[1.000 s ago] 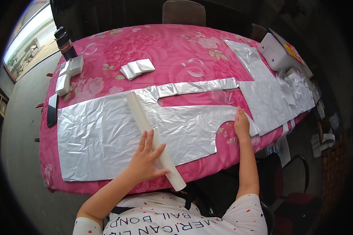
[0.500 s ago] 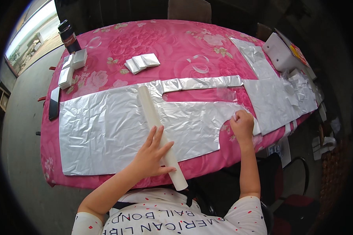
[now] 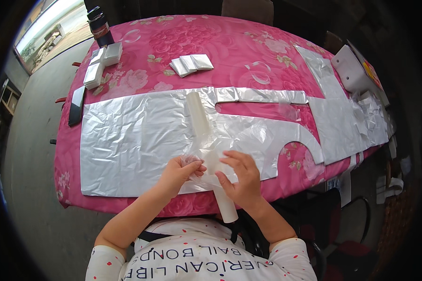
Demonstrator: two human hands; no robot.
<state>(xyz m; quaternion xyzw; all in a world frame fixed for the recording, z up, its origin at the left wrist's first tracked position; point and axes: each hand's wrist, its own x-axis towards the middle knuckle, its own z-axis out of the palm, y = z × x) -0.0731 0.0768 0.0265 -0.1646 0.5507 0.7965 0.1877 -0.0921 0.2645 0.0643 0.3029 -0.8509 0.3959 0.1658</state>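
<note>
A silvery-white plastic sheet (image 3: 131, 145), cut out like an apron with a long slot and a rounded opening, lies spread on the table. Across it slants a pale cylindrical roll (image 3: 199, 114), its lower end past the near edge. My left hand (image 3: 180, 172) pinches a piece of thin clear plastic film (image 3: 191, 161) over the roll's middle. Just right of it my right hand (image 3: 241, 180) is raised above the roll, fingers spread and nothing seen in them. The film between the hands partly veils the roll.
A pink flowered cloth (image 3: 173, 42) covers the table. Folded silvery packets (image 3: 192, 64) lie toward the back. Stacked packets (image 3: 94, 74), a phone (image 3: 76, 107) and a dark bottle (image 3: 100, 28) stand left. At right are another sheet (image 3: 335, 122) and a white box (image 3: 349, 65).
My right hand has left the sheet's right end and come to the roll. My left hand has lifted from lying spread on the roll and now pinches clear film.
</note>
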